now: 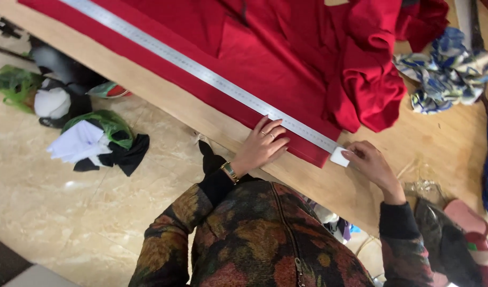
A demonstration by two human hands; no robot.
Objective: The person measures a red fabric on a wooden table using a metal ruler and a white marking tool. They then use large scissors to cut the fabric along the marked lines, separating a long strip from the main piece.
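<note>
Left hand: the left hand point(262, 144) lies flat, fingers spread, gripping nothing; it presses on the ruler and the cloth edge near the table's front rim.
Right hand: the right hand point(372, 163) pinches a small white chalk block point(339, 156) between thumb and fingertips, at the ruler's near end.
Ruler: a long metal ruler point(201, 73) runs diagonally along the cloth from the far left to the chalk.
Cloth: red cloth point(265, 64) spread flat under the ruler, bunched in folds at the right.
Table: a wooden table point(148, 90) bears the cloth; a blue-and-white patterned rag point(448, 72) lies beyond the red folds.
Floor: green bags point(108, 123), white paper point(76, 142) and black scraps point(124, 154) lie on pale tiles at left.
</note>
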